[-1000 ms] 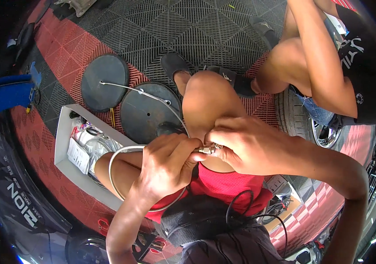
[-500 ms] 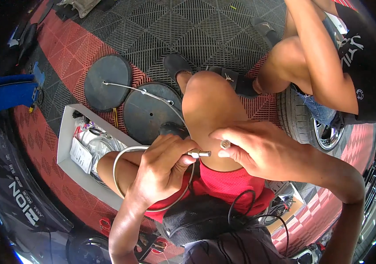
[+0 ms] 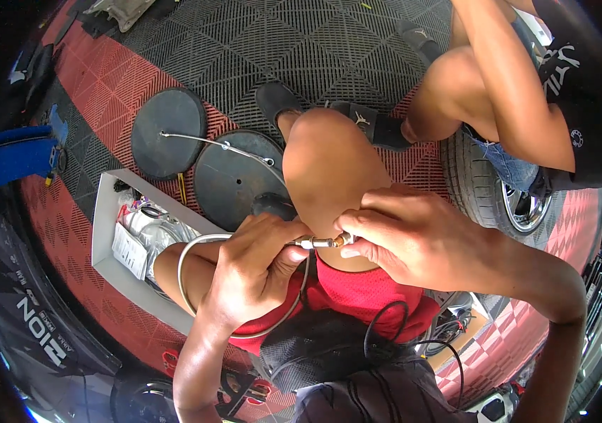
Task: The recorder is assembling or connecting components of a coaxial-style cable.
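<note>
Between its thumb and fingers, my left hand (image 3: 251,268) pinches a light grey hose (image 3: 185,275) just behind its silver metal end fitting (image 3: 309,243). The hose loops round beside my leg, and its other stretch lies across two dark round discs (image 3: 225,185) on the floor. My right hand (image 3: 421,236) is closed on a small brass-coloured fitting (image 3: 344,240), partly hidden by the fingertips. Both metal pieces meet end to end, in line, above my lap; how far one sits inside the other I cannot tell.
An open white box (image 3: 103,225) with bagged parts stands at my left. A person's arm (image 3: 512,84) and knee are at the far right, beside a wheel (image 3: 466,173). A black bag (image 3: 301,345) rests on my lap; another box (image 3: 481,324) holds black cables.
My right hand has moved slightly left and turned its fitting toward the hose end. The gap between the two metal pieces has closed. My left hand keeps its grip.
</note>
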`<action>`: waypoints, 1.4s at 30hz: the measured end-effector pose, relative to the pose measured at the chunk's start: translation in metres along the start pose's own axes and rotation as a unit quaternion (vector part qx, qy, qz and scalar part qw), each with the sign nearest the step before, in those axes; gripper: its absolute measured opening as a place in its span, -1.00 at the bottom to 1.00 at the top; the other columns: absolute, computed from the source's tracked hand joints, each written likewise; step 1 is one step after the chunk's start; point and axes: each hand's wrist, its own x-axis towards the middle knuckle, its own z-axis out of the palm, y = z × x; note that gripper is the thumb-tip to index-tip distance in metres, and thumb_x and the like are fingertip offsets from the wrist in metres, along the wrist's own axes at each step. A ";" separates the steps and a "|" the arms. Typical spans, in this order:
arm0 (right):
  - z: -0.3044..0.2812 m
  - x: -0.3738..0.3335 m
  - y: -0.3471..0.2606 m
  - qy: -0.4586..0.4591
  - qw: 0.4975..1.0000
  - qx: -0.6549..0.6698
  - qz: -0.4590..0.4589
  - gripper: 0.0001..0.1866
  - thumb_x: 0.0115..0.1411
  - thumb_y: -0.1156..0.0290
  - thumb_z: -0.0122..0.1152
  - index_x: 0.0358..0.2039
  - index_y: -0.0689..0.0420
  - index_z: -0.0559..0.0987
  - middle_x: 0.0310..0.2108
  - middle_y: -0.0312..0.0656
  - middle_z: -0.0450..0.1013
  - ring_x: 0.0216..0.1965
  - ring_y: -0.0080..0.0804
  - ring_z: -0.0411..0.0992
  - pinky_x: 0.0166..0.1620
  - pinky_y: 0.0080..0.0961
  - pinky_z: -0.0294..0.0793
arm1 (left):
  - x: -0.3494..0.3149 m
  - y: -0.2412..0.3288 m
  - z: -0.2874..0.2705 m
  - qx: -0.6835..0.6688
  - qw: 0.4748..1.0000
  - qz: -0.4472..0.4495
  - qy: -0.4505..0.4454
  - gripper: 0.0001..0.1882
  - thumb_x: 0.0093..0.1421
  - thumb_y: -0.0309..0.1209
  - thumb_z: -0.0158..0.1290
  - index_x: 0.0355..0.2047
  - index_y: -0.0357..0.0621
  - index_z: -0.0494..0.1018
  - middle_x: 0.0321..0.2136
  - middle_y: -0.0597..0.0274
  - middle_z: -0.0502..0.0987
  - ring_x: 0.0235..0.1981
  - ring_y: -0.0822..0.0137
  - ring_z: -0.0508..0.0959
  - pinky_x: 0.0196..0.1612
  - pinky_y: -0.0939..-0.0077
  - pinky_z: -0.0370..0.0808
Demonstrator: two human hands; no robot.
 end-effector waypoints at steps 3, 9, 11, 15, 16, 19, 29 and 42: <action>0.000 -0.001 0.001 0.029 0.999 -0.017 -0.014 -0.74 0.07 0.53 0.31 -0.22 0.29 0.51 -0.49 -0.14 0.36 -0.52 -0.21 0.41 -0.47 -0.33 0.44 | 0.001 0.000 0.001 0.008 1.000 0.001 0.006 -0.82 0.19 -0.45 0.14 -0.24 -0.31 0.48 -0.50 0.06 0.51 -0.51 0.08 0.50 -0.36 0.29 0.39; 0.000 -0.001 0.003 0.032 0.999 -0.024 -0.002 -0.74 0.09 0.52 0.30 -0.22 0.32 0.50 -0.49 -0.13 0.36 -0.54 -0.21 0.41 -0.49 -0.34 0.44 | 0.003 0.001 0.002 0.023 1.000 0.006 0.014 -0.81 0.26 -0.41 0.09 -0.31 -0.35 0.50 -0.51 0.03 0.55 -0.55 0.13 0.51 -0.43 0.34 0.42; 0.000 -0.001 0.003 0.025 0.999 -0.029 0.001 -0.79 0.12 0.44 0.27 -0.30 0.27 0.49 -0.49 -0.12 0.37 -0.51 -0.18 0.43 -0.44 -0.30 0.47 | 0.004 0.000 0.002 0.018 1.000 0.012 0.020 -0.82 0.25 -0.42 0.10 -0.31 -0.36 0.49 -0.52 0.04 0.54 -0.56 0.13 0.49 -0.44 0.34 0.40; 0.000 -0.002 0.002 0.009 0.999 -0.050 0.010 -0.80 0.15 0.36 0.23 -0.39 0.23 0.47 -0.48 -0.11 0.39 -0.47 -0.16 0.47 -0.41 -0.29 0.50 | 0.004 0.001 0.004 0.019 1.000 0.017 0.011 -0.82 0.23 -0.44 0.10 -0.30 -0.36 0.48 -0.54 0.05 0.53 -0.58 0.14 0.46 -0.44 0.34 0.38; 0.000 -0.002 0.002 0.005 0.998 -0.053 0.016 -0.80 0.15 0.36 0.23 -0.39 0.23 0.47 -0.48 -0.11 0.39 -0.47 -0.16 0.47 -0.41 -0.29 0.50 | 0.005 0.001 0.004 0.026 0.999 0.023 0.016 -0.83 0.22 -0.45 0.11 -0.30 -0.36 0.49 -0.55 0.05 0.53 -0.59 0.14 0.45 -0.44 0.34 0.37; -0.002 -0.003 0.001 0.002 0.997 -0.082 0.000 -0.82 0.12 0.38 0.21 -0.40 0.24 0.48 -0.49 -0.11 0.39 -0.47 -0.20 0.49 -0.43 -0.32 0.52 | 0.005 0.002 0.003 0.049 0.998 0.023 0.012 -0.84 0.20 -0.47 0.12 -0.31 -0.37 0.50 -0.57 0.05 0.51 -0.59 0.13 0.44 -0.44 0.35 0.36; -0.002 0.000 -0.004 -0.104 0.972 -0.205 0.040 -0.72 0.07 0.35 0.17 -0.33 0.34 0.54 -0.46 -0.04 0.44 -0.52 -0.29 0.54 -0.60 -0.39 0.56 | 0.007 0.006 0.005 0.133 0.991 0.011 0.006 -0.86 0.15 -0.52 0.13 -0.29 -0.34 0.53 -0.56 0.05 0.49 -0.55 0.07 0.47 -0.42 0.29 0.37; 0.004 -0.002 0.003 -0.052 0.989 -0.134 0.035 -0.76 0.06 0.45 0.16 -0.29 0.34 0.47 -0.42 -0.04 0.45 -0.47 -0.16 0.56 -0.49 -0.33 0.60 | 0.004 0.007 0.005 0.133 0.991 0.005 0.009 -0.86 0.14 -0.52 0.13 -0.28 -0.32 0.53 -0.50 0.03 0.52 -0.50 0.03 0.48 -0.39 0.25 0.39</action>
